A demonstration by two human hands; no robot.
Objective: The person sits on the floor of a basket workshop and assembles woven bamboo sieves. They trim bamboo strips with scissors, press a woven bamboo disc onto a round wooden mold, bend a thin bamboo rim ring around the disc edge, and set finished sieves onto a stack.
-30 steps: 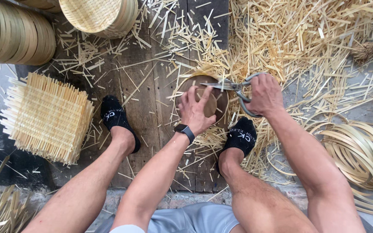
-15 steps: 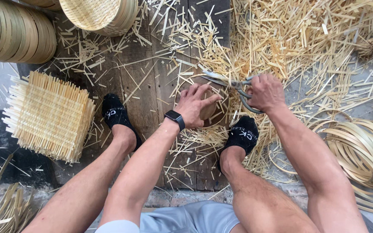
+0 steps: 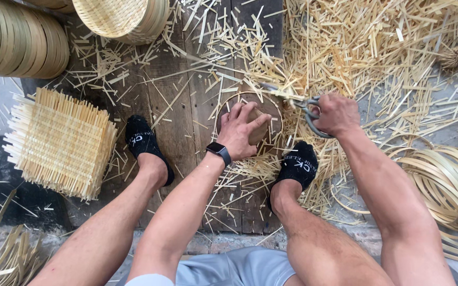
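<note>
My left hand point(image 3: 241, 131) presses a brown wooden block down inside a small round woven bamboo tray point(image 3: 274, 110) that lies on the plank floor between my feet. My right hand point(image 3: 336, 114) grips grey-handled shears point(image 3: 299, 103), whose blades reach the tray's upper right rim among protruding strips. A dark watch sits on my left wrist. Both feet in black socks rest on the planks either side of the tray.
A stack of square woven bamboo mats point(image 3: 59, 142) lies at the left. Finished round trays point(image 3: 123, 18) and stacked hoops point(image 3: 19, 39) are at the top left. Coiled bamboo strips point(image 3: 451, 185) lie right. Cut bamboo scraps point(image 3: 377, 47) cover the floor.
My left hand has lowered from an upright pose to lie flat on the block inside the tray. The shears have shifted along the tray's rim toward the upper right.
</note>
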